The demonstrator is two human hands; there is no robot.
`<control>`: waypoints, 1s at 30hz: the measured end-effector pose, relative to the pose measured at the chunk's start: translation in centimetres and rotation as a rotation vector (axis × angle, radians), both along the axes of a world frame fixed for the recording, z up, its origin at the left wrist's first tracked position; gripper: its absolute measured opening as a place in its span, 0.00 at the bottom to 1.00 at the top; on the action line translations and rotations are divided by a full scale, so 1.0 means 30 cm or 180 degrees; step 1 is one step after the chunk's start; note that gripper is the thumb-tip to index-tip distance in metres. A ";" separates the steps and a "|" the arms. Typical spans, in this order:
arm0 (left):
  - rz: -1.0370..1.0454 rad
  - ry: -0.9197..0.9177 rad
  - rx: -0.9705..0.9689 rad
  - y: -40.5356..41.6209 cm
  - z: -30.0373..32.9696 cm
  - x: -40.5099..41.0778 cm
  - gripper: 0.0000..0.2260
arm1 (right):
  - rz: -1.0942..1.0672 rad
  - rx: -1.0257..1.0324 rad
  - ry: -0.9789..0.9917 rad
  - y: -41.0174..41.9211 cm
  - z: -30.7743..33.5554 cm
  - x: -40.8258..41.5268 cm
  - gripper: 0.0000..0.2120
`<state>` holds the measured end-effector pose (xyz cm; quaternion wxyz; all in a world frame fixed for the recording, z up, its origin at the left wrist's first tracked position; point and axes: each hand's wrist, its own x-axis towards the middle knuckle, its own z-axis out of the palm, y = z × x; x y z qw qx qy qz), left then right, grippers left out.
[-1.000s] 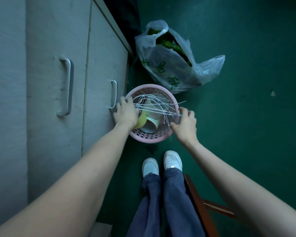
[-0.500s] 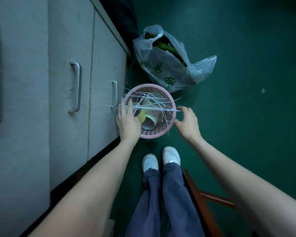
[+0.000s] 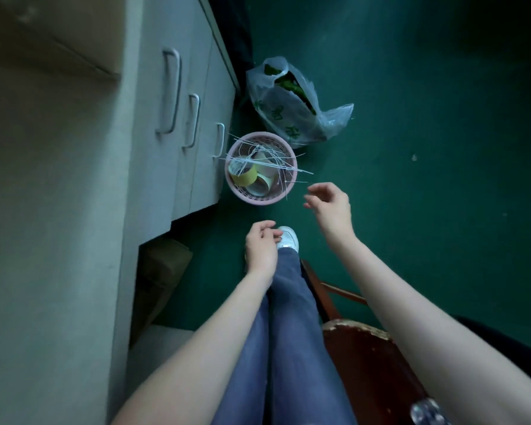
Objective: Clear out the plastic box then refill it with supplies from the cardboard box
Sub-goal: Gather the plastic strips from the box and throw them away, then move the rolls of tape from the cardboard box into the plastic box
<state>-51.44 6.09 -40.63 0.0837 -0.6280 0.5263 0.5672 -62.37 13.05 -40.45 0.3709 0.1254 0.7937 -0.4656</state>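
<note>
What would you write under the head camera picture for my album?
Two empty hands, left and right, hover near a pink basket of cable ties and tape rolls.

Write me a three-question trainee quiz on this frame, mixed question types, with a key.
1. True or false: the left hand grips the pink basket.
2. What lies in the basket? A) white cable ties and tape rolls B) green vegetables C) shoes
3. What stands on the floor just beyond the basket?

Key
1. False: both the left hand and the right hand are clear of it, holding nothing.
2. A
3. A plastic bag with greens inside, beside the cabinet.
</note>
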 end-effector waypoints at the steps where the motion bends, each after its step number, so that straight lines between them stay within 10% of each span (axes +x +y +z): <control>1: 0.0210 0.0079 0.0090 0.011 0.064 0.016 0.12 | -0.0034 -0.0061 -0.0051 0.008 0.060 0.027 0.11; 21: 0.0433 0.1195 -0.1305 -0.117 1.032 0.394 0.09 | 0.1735 -0.1409 0.0071 -0.114 1.025 0.253 0.06; 30: 0.0641 0.0642 -0.2410 -0.183 1.289 0.866 0.07 | 0.3032 -0.1978 -0.0293 -0.364 1.283 0.640 0.09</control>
